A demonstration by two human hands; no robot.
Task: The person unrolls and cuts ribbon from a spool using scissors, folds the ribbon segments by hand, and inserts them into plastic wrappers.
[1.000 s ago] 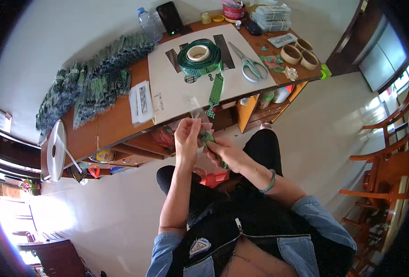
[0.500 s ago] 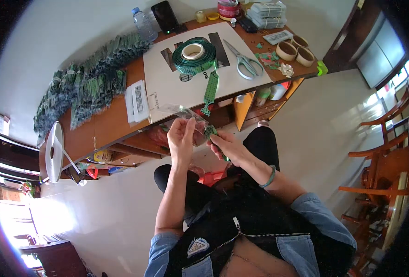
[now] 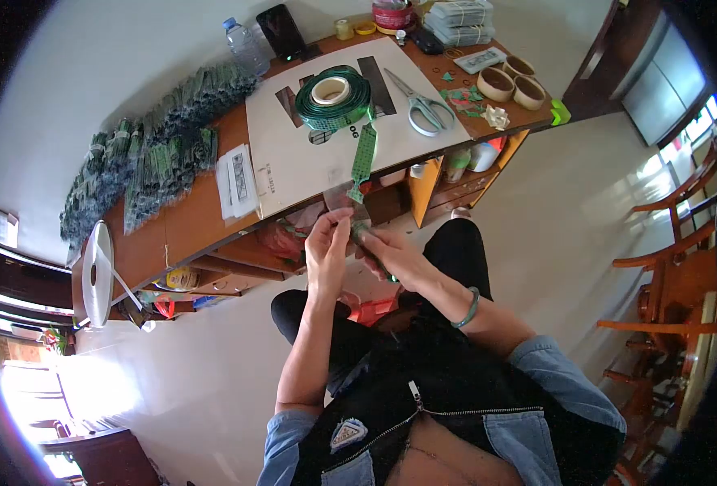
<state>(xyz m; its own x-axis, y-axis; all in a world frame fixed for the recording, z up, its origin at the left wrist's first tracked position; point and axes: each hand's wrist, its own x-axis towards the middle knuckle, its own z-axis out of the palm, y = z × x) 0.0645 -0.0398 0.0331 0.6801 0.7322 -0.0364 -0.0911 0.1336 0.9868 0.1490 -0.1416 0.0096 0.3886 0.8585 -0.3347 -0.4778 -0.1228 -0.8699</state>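
Note:
My left hand [image 3: 327, 247] pinches a clear plastic bag [image 3: 339, 193] in front of the table's edge. Close beside it, my right hand [image 3: 392, 256] is closed around a folded green ribbon piece, mostly hidden by the fingers, at the mouth of the bag. How far the ribbon is inside the bag I cannot tell. Just beyond my hands, the loose end [image 3: 362, 162] of a green patterned ribbon hangs over the table edge from its roll [image 3: 330, 95]. Grey-handled scissors [image 3: 423, 107] lie to the right of the roll.
Bundles of packed green strips [image 3: 152, 150] cover the table's left side, near a stack of flat bags [image 3: 237, 182]. A white tape reel [image 3: 93, 275] stands at the left end. Cardboard rings [image 3: 496, 83] and green scraps [image 3: 463, 101] lie right. Open shelves [image 3: 463, 186] sit below.
My hands have come closer together, and the ribbon in my right hand is now more covered by fingers and plastic. The bag has swung more upright. The view has shifted slightly.

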